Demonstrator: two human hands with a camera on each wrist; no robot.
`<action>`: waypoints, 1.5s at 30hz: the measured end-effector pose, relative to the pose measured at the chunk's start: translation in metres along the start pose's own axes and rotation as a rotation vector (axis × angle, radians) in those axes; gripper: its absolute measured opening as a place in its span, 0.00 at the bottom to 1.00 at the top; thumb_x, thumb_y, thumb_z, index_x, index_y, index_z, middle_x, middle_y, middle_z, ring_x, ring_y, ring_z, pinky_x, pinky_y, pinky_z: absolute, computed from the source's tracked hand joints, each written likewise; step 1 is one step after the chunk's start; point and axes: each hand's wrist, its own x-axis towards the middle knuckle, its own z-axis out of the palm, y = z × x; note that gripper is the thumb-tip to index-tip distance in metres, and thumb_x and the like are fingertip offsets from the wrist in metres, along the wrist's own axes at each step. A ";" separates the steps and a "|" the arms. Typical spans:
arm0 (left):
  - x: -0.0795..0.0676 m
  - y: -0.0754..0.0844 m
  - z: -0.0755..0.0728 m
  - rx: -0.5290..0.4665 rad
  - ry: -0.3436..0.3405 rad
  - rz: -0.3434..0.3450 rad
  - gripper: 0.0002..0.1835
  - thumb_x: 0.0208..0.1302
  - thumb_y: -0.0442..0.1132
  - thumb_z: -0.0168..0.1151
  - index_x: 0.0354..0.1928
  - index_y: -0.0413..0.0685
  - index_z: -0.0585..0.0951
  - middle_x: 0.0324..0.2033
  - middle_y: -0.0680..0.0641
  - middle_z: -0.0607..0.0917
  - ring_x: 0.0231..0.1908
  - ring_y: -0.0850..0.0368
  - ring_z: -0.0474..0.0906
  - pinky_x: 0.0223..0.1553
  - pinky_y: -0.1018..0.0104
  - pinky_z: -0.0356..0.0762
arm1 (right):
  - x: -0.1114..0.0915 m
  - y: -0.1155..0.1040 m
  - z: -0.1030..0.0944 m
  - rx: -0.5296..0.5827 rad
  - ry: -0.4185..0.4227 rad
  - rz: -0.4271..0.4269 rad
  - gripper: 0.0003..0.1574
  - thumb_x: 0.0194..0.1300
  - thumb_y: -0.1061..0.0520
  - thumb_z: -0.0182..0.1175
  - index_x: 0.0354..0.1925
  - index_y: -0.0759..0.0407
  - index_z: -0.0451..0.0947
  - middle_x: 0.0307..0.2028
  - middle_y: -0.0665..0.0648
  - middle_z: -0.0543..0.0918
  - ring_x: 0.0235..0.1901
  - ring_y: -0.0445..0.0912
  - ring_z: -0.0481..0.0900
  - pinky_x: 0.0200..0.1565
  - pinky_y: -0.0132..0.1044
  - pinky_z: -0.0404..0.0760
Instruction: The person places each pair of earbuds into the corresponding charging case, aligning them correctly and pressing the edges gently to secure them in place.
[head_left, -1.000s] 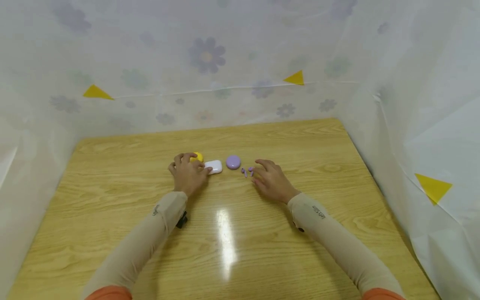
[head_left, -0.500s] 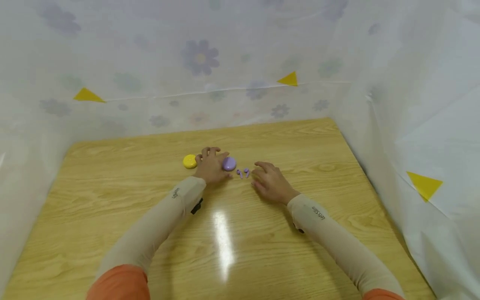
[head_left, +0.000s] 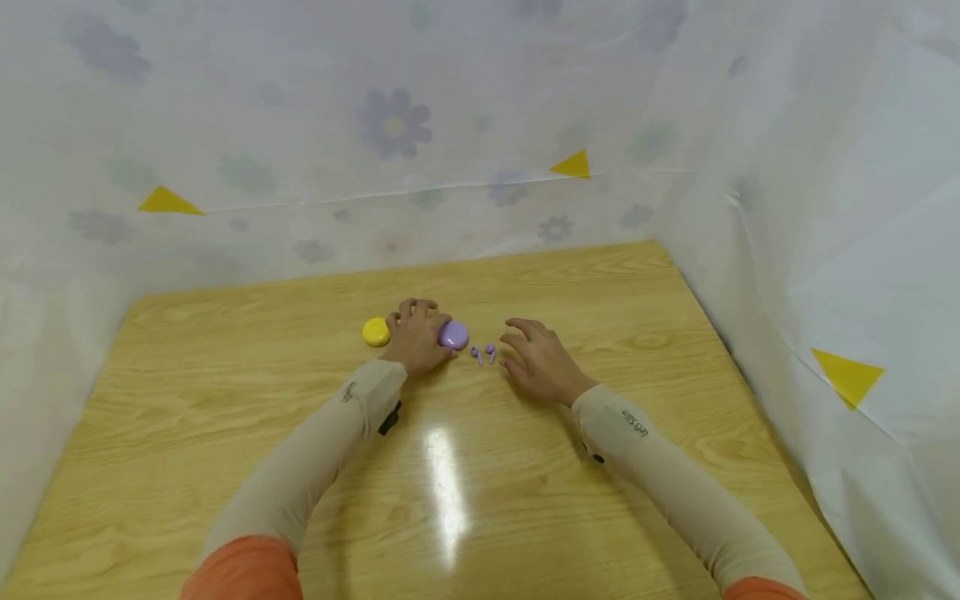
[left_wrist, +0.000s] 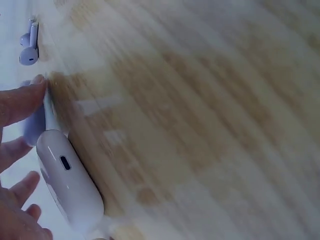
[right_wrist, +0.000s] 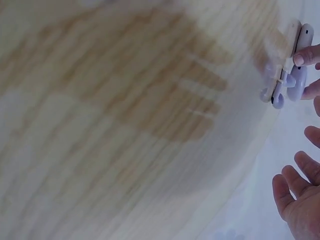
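Note:
My left hand [head_left: 420,340] has its thumb and index finger at either side of a round, glossy purple earbud charging case [head_left: 454,335] on the table. Beneath that palm, hidden in the head view, a white earbud case [left_wrist: 70,182] with a charging port shows in the left wrist view. Two purple earbuds, a left one [head_left: 477,356] and a right one [head_left: 491,353], lie just right of the purple case. My right hand [head_left: 543,364] hovers beside them with loosely bent fingers and nothing in its grasp.
A round yellow case [head_left: 376,332] sits left of my left hand. The wooden table [head_left: 510,500] runs back to a white flowered sheet [head_left: 465,142] with yellow triangles stuck on it, and another sheet rises along the right edge.
My left hand has moved right, from the yellow and white cases to the purple case, and now covers the white one. The right hand has barely moved.

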 end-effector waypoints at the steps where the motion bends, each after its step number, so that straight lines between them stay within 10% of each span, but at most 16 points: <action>1: -0.003 0.000 0.000 -0.005 0.025 0.007 0.31 0.53 0.57 0.69 0.57 0.51 0.78 0.66 0.41 0.66 0.67 0.36 0.53 0.59 0.34 0.55 | 0.000 0.000 0.000 0.004 -0.002 0.000 0.21 0.62 0.55 0.63 0.50 0.64 0.77 0.58 0.69 0.76 0.59 0.62 0.73 0.51 0.58 0.78; 9: -0.033 0.004 -0.011 -0.091 0.320 0.121 0.26 0.45 0.48 0.77 0.47 0.46 0.81 0.60 0.43 0.71 0.64 0.40 0.57 0.54 0.43 0.58 | 0.008 -0.003 -0.002 0.054 0.005 -0.011 0.20 0.62 0.57 0.63 0.50 0.65 0.78 0.58 0.69 0.75 0.59 0.62 0.72 0.54 0.59 0.76; 24: -0.058 0.015 0.006 0.134 0.740 0.423 0.23 0.49 0.52 0.73 0.43 0.48 0.78 0.52 0.44 0.76 0.57 0.43 0.68 0.49 0.49 0.63 | 0.039 -0.030 -0.005 0.217 -0.045 -0.101 0.16 0.63 0.51 0.63 0.42 0.62 0.81 0.59 0.66 0.75 0.60 0.58 0.72 0.55 0.56 0.75; 34: -0.059 0.018 0.007 0.153 0.745 0.446 0.25 0.45 0.51 0.76 0.44 0.49 0.79 0.52 0.44 0.77 0.57 0.44 0.68 0.49 0.50 0.63 | 0.043 -0.035 -0.005 0.253 -0.092 -0.120 0.12 0.65 0.55 0.60 0.38 0.64 0.80 0.51 0.65 0.77 0.54 0.56 0.75 0.52 0.50 0.77; 45: -0.061 0.004 -0.001 -0.586 0.351 0.114 0.22 0.50 0.41 0.75 0.47 0.39 0.82 0.57 0.37 0.74 0.61 0.39 0.63 0.64 0.39 0.57 | 0.044 -0.033 -0.009 0.296 -0.044 -0.054 0.11 0.65 0.56 0.60 0.38 0.65 0.80 0.51 0.66 0.77 0.53 0.57 0.73 0.50 0.49 0.78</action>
